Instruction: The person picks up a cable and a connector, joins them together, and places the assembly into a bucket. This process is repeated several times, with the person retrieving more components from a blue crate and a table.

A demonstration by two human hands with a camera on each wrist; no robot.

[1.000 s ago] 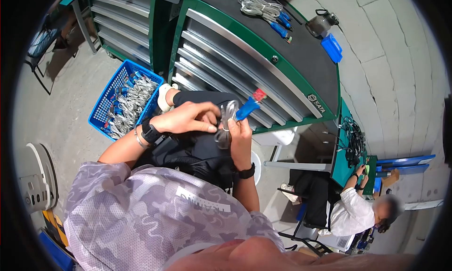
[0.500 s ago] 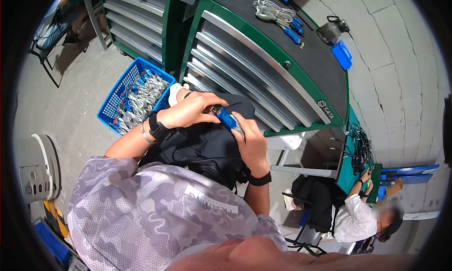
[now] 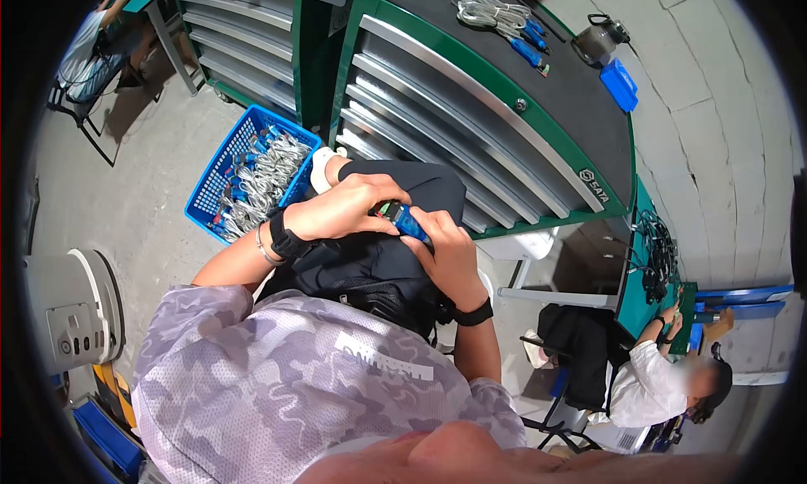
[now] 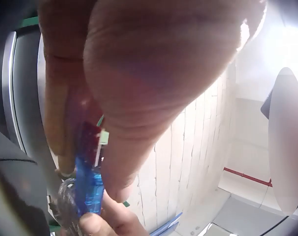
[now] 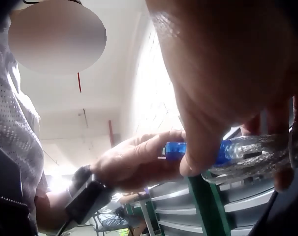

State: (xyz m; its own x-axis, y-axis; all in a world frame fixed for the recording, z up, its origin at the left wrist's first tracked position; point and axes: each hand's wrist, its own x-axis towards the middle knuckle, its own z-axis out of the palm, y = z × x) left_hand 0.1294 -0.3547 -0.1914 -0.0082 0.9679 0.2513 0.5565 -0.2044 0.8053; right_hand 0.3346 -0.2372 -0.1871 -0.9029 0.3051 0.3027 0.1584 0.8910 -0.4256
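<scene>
- My left hand (image 3: 336,211) holds one end of the blue connector (image 3: 409,223), with the thumb at one side and the fingers at the other, so the hand is rather narrow.
- My right hand (image 3: 451,261) pinches the other end of this same connector. Its clear cable (image 5: 254,150) lies in a bundle beside the right fingers.
- So the connector is exactly between my two hands, and below them there is only my lap (image 3: 370,265).
- At the end near my left fingers I see a green and reddish part (image 3: 386,208). Whether it is loose or fixed, I cannot tell. If it is loose, a careless pull of the left thumb could make it fall.
- If my two hands twist in different directions, I think the connector may be strained, because both of its ends are held.
- If the right pinch becomes weak, the connector could slip, since the cable bundle may drag it down.
- To the left of my left hand is the blue basket (image 3: 232,145) with many similar cables (image 3: 265,177). If I put this one among them carelessly, they may tangle.
- Ahead of my right hand, more cables (image 3: 494,12) lie on the cabinet (image 3: 572,93), well apart from it.
</scene>
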